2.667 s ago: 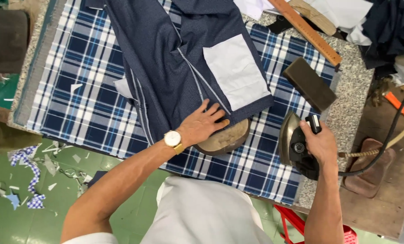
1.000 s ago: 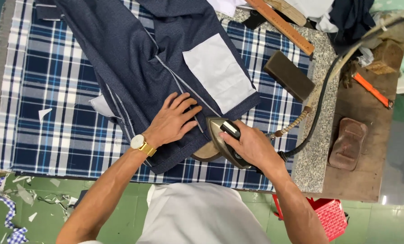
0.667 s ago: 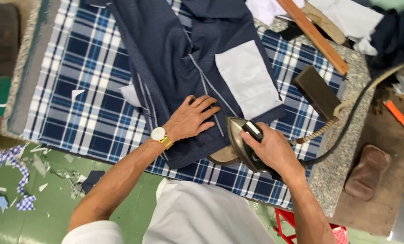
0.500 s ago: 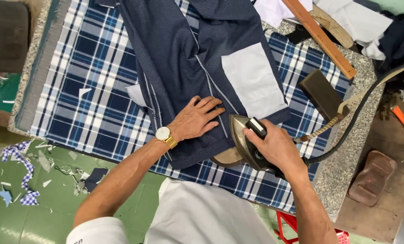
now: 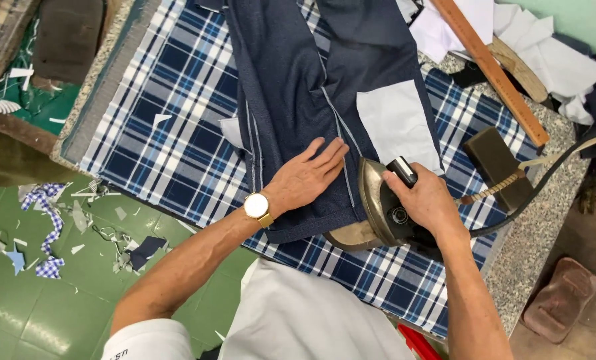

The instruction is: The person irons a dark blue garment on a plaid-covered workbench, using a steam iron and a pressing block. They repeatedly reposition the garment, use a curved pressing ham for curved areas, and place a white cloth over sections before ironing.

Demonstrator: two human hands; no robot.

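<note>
The right hand (image 5: 426, 200) grips the iron (image 5: 385, 212), now on the dark blue cloth (image 5: 291, 100) at its 5 o'clock corner; earlier it stood off to 3 o'clock. The left hand (image 5: 306, 179) stays flat and open on the cloth. A pad (image 5: 351, 235) seemingly lies beneath.

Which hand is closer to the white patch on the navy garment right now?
Right. The right hand grips the iron just below the white patch, almost at its lower edge. The left hand lies flat on the navy garment, farther off to the patch's left.
</note>
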